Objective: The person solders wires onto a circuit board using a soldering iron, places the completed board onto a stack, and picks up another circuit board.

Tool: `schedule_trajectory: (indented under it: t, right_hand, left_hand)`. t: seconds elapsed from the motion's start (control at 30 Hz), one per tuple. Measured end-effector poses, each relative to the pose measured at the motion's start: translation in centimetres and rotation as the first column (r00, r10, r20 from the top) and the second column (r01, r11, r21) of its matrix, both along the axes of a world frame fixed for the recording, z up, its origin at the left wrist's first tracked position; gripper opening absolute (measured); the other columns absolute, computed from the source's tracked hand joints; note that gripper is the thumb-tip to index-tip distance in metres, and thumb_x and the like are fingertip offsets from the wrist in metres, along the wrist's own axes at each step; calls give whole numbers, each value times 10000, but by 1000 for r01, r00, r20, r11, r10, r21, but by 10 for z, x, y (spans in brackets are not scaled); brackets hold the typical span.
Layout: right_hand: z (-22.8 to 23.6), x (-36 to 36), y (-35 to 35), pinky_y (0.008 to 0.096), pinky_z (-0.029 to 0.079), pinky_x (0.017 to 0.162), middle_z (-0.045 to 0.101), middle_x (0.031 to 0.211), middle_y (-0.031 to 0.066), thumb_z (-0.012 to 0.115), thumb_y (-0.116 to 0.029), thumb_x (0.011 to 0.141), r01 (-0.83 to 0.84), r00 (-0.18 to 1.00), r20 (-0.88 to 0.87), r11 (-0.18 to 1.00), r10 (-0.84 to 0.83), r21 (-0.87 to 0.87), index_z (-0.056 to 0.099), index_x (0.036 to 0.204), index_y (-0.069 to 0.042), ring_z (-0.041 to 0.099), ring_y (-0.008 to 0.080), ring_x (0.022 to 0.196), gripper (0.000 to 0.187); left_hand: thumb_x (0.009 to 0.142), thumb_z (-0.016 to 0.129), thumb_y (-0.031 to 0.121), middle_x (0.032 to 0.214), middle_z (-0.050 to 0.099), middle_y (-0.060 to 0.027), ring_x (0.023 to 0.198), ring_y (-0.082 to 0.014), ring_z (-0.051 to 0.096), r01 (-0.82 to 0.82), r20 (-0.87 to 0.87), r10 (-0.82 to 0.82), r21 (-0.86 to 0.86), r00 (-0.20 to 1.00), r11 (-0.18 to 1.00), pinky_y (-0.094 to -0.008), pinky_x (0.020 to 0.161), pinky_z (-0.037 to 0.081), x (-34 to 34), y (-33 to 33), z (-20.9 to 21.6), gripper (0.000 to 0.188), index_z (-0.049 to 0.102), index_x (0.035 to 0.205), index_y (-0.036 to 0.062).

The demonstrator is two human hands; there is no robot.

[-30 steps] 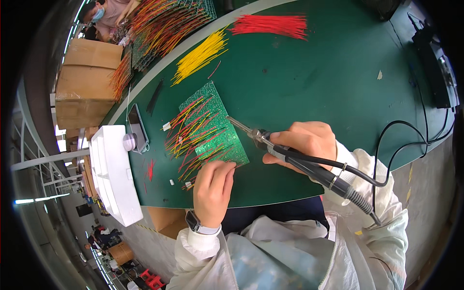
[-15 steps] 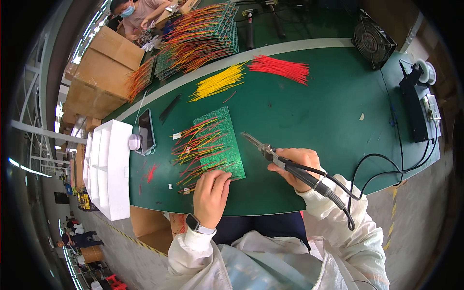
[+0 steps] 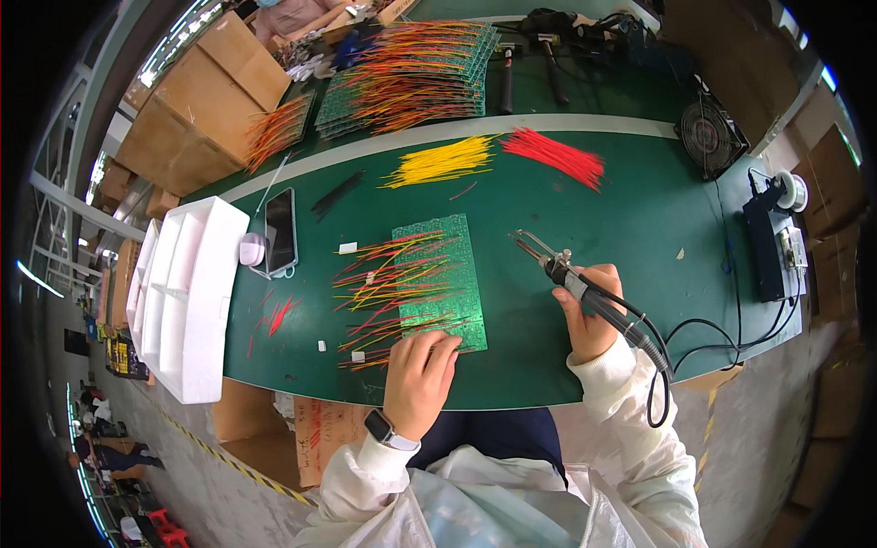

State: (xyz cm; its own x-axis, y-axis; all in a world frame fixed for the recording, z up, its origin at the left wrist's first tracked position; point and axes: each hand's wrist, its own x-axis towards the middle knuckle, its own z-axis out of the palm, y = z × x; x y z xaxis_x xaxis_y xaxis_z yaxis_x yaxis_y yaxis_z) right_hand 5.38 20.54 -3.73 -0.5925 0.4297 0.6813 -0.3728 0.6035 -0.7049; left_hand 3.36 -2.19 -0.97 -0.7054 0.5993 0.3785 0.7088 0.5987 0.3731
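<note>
A green circuit board (image 3: 468, 274) lies on the bench before me, with many red and yellow wires (image 3: 388, 274) fanning out past its left side. My left hand (image 3: 420, 374) rests palm down at the board's near edge. Its fingers are bent together over the lowest wires, and whatever the fingertips pinch is hidden. My right hand (image 3: 594, 315) grips a soldering iron (image 3: 598, 303) with a thin metal feed tube alongside. The iron's tip is in the air to the right of the board, apart from it. Small white connectors (image 3: 348, 247) sit among the wire ends.
Yellow wires (image 3: 438, 163) and red wires (image 3: 554, 157) lie beyond the board. Stacked wired boards (image 3: 425, 78) stand at the back. A phone (image 3: 281, 228) and white foam tray (image 3: 196, 301) are left; a fan (image 3: 711, 137) and soldering station (image 3: 775, 247) with cables are right.
The view has shifted a little. My right hand has drawn the soldering iron farther right from the board's edge. My left hand stays at the board's near edge.
</note>
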Motion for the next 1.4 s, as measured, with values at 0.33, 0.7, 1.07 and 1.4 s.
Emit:
schedule_trajectory:
  t: [0.33, 0.7, 1.07, 1.4]
  right_hand:
    - [4, -5, 2, 260, 445, 585, 538, 830, 105, 694, -79, 767, 87, 996, -1, 993, -87, 85, 532, 1004, -7, 542, 169, 668, 296]
    - [7, -5, -2, 261, 443, 574, 555, 777, 90, 701, -58, 755, 92, 990, 101, 994, -97, 57, 562, 990, -15, 540, 169, 632, 277]
    - [11, -10, -2, 255, 460, 551, 561, 842, 99, 705, -4, 724, 152, 980, 103, 977, -169, 153, 547, 948, -28, 565, 169, 629, 275]
    - [8, -11, -2, 247, 451, 558, 561, 832, 98, 702, 5, 723, 153, 978, 121, 979, -170, 137, 546, 967, -25, 553, 166, 628, 291]
  left_hand:
    - [754, 610, 23, 938, 529, -68, 860, -266, 508, 11, 15, -12, 48, 1000, 999, -386, 769, 410, -1, 0, 0, 214, 582, 964, 51]
    - [752, 661, 81, 865, 573, -80, 831, -275, 552, 45, 80, -60, 174, 995, 984, -368, 731, 427, -28, 0, 18, 165, 576, 889, 44]
    - [745, 619, 66, 771, 560, -101, 792, -300, 540, 224, -92, -219, 53, 972, 973, -390, 696, 435, -230, 111, -10, 73, 571, 791, 35]
    - [767, 578, 107, 775, 554, -68, 767, -268, 554, 180, -360, -211, -118, 909, 977, -376, 675, 437, -236, 107, -9, 81, 517, 761, 55]
